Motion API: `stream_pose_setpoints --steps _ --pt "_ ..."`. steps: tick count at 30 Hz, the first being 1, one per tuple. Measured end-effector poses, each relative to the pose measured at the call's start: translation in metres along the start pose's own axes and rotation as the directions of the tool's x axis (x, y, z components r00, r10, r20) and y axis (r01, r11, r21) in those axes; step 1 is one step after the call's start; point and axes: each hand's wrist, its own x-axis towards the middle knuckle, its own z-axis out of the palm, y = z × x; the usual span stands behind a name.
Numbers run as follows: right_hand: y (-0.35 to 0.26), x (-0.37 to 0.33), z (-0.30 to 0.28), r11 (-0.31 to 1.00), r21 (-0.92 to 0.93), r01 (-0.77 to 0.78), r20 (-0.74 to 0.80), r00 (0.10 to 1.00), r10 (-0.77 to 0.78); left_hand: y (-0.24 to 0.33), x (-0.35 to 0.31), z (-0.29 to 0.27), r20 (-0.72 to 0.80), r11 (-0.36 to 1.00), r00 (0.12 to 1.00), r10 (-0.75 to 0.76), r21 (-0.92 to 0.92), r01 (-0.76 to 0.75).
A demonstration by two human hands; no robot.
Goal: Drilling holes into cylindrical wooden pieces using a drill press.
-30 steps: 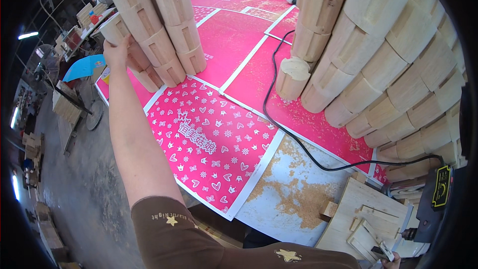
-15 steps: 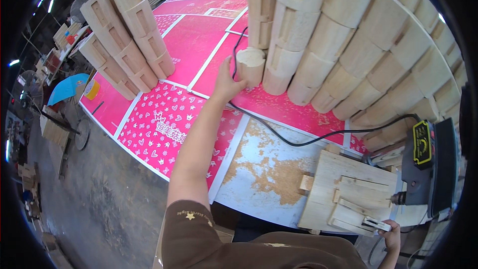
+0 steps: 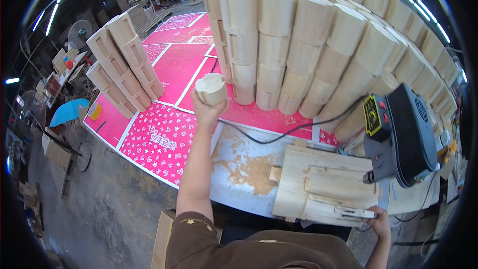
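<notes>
My left hand (image 3: 205, 111) holds a round pale wooden block (image 3: 210, 88) up in the air, above the pink patterned mats (image 3: 154, 142) and near the foot of a tall stack of similar wooden blocks (image 3: 308, 40). My right hand (image 3: 379, 220) rests at the lower right, gripping the near edge of a wooden jig (image 3: 323, 189) that lies on the worktable under a dark drill press (image 3: 401, 132).
A black cable (image 3: 279, 132) runs across the mats and the sawdust-covered tabletop (image 3: 244, 167). Two leaning stacks of wooden blocks (image 3: 124, 65) stand at the left on the mats. A concrete floor, a blue item and clutter lie at far left.
My left hand has lifted the round block away from the stack and drawn it nearer. The view has swung right, bringing the drill press and jig closer to the middle.
</notes>
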Motion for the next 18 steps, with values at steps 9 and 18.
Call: stream_pose_setpoints --steps 9,18 --pt "0.002 0.037 0.007 0.916 -0.105 0.387 0.081 0.921 -0.38 0.127 -0.163 -0.007 0.771 0.993 0.637 -0.007 0.081 -0.087" --pt "0.005 0.054 0.0 0.886 0.001 0.464 0.14 0.877 -0.46 0.16 -0.231 0.057 0.957 0.594 0.191 -0.219 0.286 -0.752"
